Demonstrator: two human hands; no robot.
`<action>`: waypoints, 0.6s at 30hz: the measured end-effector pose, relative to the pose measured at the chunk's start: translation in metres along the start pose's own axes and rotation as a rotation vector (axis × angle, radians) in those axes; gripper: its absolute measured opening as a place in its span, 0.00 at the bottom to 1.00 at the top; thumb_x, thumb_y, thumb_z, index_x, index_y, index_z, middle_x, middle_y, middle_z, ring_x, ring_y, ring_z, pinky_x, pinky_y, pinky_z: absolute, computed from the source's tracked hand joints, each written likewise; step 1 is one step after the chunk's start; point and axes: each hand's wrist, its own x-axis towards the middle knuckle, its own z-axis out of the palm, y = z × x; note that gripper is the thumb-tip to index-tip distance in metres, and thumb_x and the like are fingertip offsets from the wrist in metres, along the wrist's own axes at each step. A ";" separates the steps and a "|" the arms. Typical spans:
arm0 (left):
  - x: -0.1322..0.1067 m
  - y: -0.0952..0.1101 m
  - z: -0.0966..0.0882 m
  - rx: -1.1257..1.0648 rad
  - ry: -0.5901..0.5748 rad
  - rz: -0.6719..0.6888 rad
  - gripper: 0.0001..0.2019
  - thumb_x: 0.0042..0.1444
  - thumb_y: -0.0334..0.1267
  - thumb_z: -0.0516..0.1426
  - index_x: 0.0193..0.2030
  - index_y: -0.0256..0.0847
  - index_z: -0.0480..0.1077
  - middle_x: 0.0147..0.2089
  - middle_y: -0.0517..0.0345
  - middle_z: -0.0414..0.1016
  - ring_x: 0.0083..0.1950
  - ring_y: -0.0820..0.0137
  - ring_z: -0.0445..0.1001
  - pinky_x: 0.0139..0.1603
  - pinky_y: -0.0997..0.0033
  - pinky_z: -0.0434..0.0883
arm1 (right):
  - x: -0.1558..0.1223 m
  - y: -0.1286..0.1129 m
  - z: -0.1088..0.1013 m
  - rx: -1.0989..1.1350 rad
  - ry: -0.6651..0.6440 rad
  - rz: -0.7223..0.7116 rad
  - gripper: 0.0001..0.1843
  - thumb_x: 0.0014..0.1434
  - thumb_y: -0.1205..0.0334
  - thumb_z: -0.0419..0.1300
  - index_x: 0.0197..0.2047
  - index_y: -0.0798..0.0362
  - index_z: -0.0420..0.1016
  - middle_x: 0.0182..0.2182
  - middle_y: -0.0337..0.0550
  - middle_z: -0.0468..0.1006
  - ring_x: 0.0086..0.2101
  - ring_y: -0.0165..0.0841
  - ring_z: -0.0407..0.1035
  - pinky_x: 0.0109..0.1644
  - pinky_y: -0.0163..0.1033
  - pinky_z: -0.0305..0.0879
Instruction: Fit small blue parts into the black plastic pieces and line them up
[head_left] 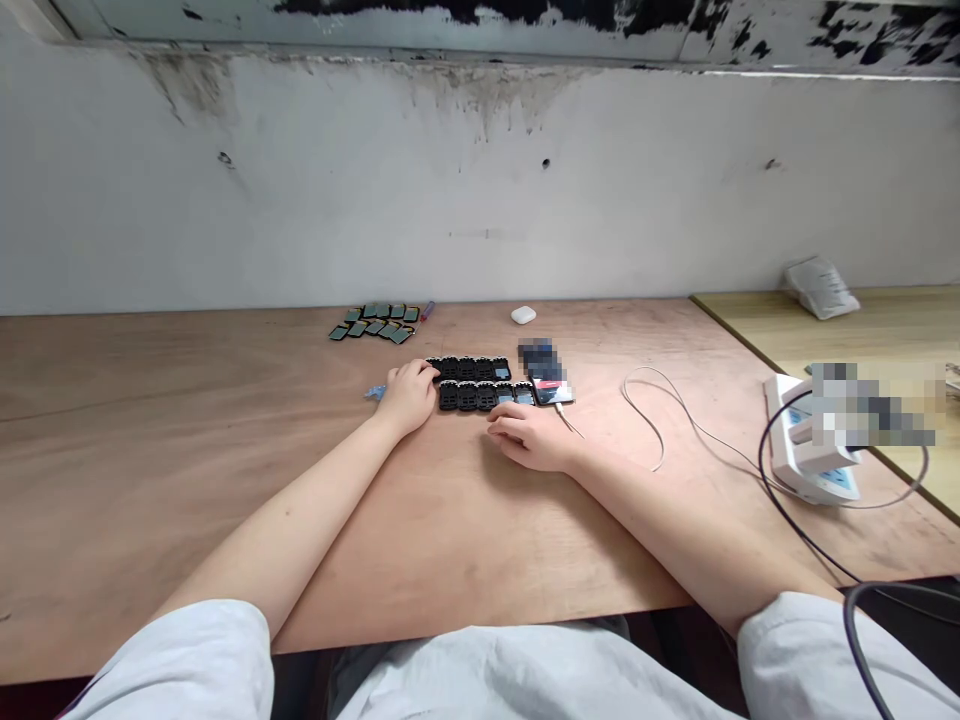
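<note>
**Both hands at the rows of black frames**

At the centre of the frame, on the pale plywood tabletop (187, 420), lie two rows of small black plastic frames (480, 384). The left hand (409, 395) curls over their left end with its fingertips touching them; whether it pinches one I cannot tell. The right hand (529, 437) lies palm down just below the rows, fingers loosely bent, holding nothing. Small green rectangular panels (375, 323) sit above and to the left, and a white power strip (810, 455) lies near the right edge.
</note>
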 end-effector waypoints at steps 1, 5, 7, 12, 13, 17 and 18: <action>0.000 0.000 0.000 -0.001 0.001 -0.001 0.17 0.64 0.30 0.50 0.52 0.41 0.78 0.56 0.42 0.77 0.58 0.52 0.75 0.60 0.47 0.67 | 0.000 0.000 0.000 0.003 -0.004 0.005 0.09 0.69 0.67 0.56 0.46 0.50 0.77 0.50 0.52 0.79 0.43 0.38 0.77 0.45 0.43 0.76; 0.001 0.001 0.001 0.007 0.007 -0.008 0.17 0.64 0.30 0.51 0.52 0.41 0.78 0.56 0.43 0.77 0.57 0.52 0.75 0.60 0.47 0.67 | 0.000 0.001 -0.001 0.024 0.016 0.032 0.09 0.68 0.68 0.57 0.47 0.50 0.77 0.50 0.52 0.79 0.43 0.38 0.77 0.46 0.44 0.77; 0.002 0.002 0.000 0.005 0.009 -0.005 0.17 0.64 0.31 0.51 0.52 0.41 0.78 0.56 0.43 0.77 0.57 0.52 0.75 0.60 0.46 0.67 | -0.001 0.003 -0.001 0.034 0.019 0.038 0.09 0.68 0.68 0.57 0.47 0.50 0.77 0.49 0.52 0.80 0.43 0.38 0.77 0.46 0.45 0.78; 0.002 0.004 0.000 0.012 0.010 -0.001 0.16 0.64 0.30 0.51 0.51 0.41 0.78 0.56 0.42 0.77 0.56 0.52 0.76 0.59 0.47 0.68 | -0.001 0.003 0.000 0.035 0.010 0.013 0.09 0.68 0.68 0.56 0.47 0.50 0.77 0.49 0.51 0.80 0.43 0.38 0.77 0.46 0.44 0.77; 0.002 0.003 0.001 0.013 0.011 0.001 0.16 0.64 0.30 0.51 0.51 0.41 0.78 0.56 0.43 0.77 0.56 0.52 0.76 0.59 0.47 0.68 | -0.001 0.003 0.000 0.034 0.008 0.008 0.09 0.68 0.69 0.56 0.47 0.50 0.77 0.49 0.51 0.80 0.43 0.38 0.77 0.46 0.44 0.77; 0.002 -0.001 0.003 -0.011 0.014 0.011 0.17 0.64 0.30 0.51 0.52 0.40 0.78 0.55 0.43 0.77 0.57 0.51 0.76 0.58 0.48 0.70 | 0.000 0.003 0.000 0.030 0.003 -0.002 0.10 0.68 0.69 0.55 0.45 0.50 0.77 0.47 0.51 0.80 0.42 0.37 0.76 0.45 0.43 0.77; 0.001 -0.002 0.003 -0.019 0.012 0.016 0.17 0.64 0.30 0.50 0.52 0.39 0.78 0.56 0.42 0.77 0.58 0.51 0.76 0.58 0.48 0.70 | 0.000 0.003 0.000 0.025 0.005 -0.003 0.10 0.68 0.69 0.55 0.45 0.50 0.77 0.47 0.51 0.80 0.42 0.37 0.76 0.45 0.43 0.76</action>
